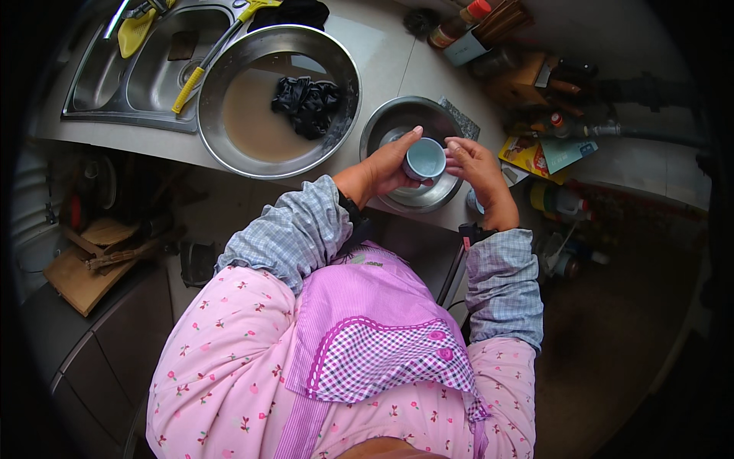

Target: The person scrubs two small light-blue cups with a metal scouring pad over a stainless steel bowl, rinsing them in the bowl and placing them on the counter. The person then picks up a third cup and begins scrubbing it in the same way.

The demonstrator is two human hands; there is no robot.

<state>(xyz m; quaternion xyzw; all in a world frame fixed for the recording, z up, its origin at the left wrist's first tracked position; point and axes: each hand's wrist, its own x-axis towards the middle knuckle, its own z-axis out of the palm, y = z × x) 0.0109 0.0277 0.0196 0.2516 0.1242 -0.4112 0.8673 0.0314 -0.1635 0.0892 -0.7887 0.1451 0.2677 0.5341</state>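
Observation:
My left hand [395,163] holds a small light-blue cup [425,158], its open mouth turned up towards the camera. Close to the cup's right side is my right hand [475,166], fingers loosely curled and apart; whether a fingertip touches the cup is unclear. Both hands are over a small stainless steel basin [378,117] near the counter's front edge. Partly hidden behind my right wrist stands another patterned blue-white cup [473,201]. To the left, a large steel basin [350,109] holds cloudy brownish water and a wet black cloth [309,106].
A double sink [129,119] lies at the left, with a yellow-handled squeegee [189,89] across its edge. A red-capped bottle [459,26], a wooden knife block [519,77] and a yellow packet [530,158] stand or lie along the back and right. A stone piece [461,119] touches the small basin.

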